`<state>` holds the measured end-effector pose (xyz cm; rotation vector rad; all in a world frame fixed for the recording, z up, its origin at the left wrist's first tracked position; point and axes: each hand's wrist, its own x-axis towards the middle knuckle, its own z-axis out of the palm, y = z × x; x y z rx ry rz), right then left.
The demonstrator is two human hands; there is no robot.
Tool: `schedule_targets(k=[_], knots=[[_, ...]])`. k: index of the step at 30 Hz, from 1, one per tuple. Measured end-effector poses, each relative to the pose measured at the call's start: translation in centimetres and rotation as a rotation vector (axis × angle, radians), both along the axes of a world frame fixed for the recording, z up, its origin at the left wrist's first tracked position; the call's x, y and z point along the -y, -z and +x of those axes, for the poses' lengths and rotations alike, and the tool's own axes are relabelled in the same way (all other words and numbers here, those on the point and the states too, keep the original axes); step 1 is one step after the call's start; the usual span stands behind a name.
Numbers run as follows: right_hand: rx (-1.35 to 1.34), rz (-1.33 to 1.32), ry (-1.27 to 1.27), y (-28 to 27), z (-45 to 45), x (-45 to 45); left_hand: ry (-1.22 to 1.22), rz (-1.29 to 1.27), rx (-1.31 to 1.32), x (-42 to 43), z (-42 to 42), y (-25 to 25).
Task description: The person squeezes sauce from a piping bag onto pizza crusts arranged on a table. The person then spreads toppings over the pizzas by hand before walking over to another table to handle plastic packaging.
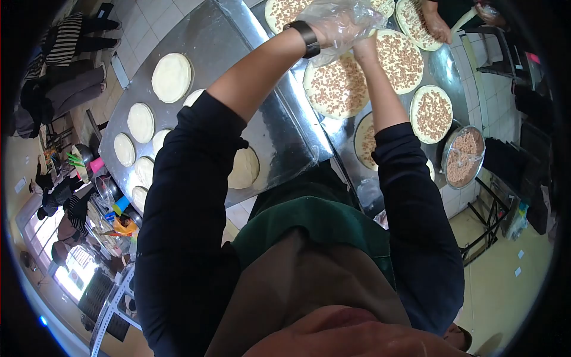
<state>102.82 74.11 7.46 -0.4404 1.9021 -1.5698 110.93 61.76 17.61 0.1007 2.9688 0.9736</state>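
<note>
A clear plastic bag [339, 18] is bunched up over the topped dough rounds at the top of the view. My left hand [329, 33], with a dark band on its wrist, is closed on the bag, its fingers partly behind the plastic. My right hand [365, 49] is closed at the bag's lower right end, fingers mostly hidden. Just below both hands lies a flat dough round [336, 89] strewn with brown bits. Another topped round [399, 62] sits beside my right wrist.
Plain dough rounds [171, 78] lie on the metal table [220, 53] at left. A metal bowl [445, 169] of brown bits stands by the right table's edge. At top right, another person's hand [437, 28] touches a topped round [411, 21]. More people stand at far left.
</note>
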Motion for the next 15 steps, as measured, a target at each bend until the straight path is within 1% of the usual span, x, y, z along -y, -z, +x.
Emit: schedule_targets(k=[1, 3, 4, 6, 7, 9, 10, 12, 13, 14, 15], knots=[[-0.001, 0.001, 0.000, 0.0, 1.1, 0.6, -0.005, 0.007, -0.014, -0.1, -0.2, 1.2], [-0.354, -0.201, 0.046, 0.2, 5.1, 2.6, -0.003, 0.008, -0.037, -0.3, -0.3, 3.1], [-0.355, -0.202, 0.050, -0.1, 5.9, 2.8, -0.001, 0.008, -0.060, -0.5, -0.4, 3.7], [-0.568, -0.062, 0.021, -0.6, 7.2, 2.9, 0.005, 0.010, -0.103, -0.6, -0.3, 4.8], [-0.565, -0.063, 0.026, 0.0, 6.1, 2.4, 0.008, 0.010, -0.123, -0.6, -0.1, 5.2], [-0.151, -0.060, 0.037, 0.9, 2.5, 0.6, 0.010, 0.014, -0.169, -0.3, 0.1, 5.8], [-0.152, -0.058, 0.037, -0.4, 2.2, 0.0, 0.009, 0.018, -0.192, -0.3, 0.2, 6.0], [0.147, 0.026, 0.025, -2.8, 1.6, -1.2, 0.006, 0.028, -0.239, -0.4, 0.4, 6.3], [0.146, 0.028, 0.024, -1.8, 2.6, -1.0, 0.004, 0.031, -0.262, -0.6, 0.4, 6.3], [-0.171, 0.020, -0.002, -0.2, 4.6, -0.2, 0.001, 0.033, -0.285, -0.7, 0.3, 6.2], [-0.488, 0.009, -0.026, 0.7, 6.0, 0.7, 0.003, 0.030, -0.285, -1.0, 0.8, 4.8]])
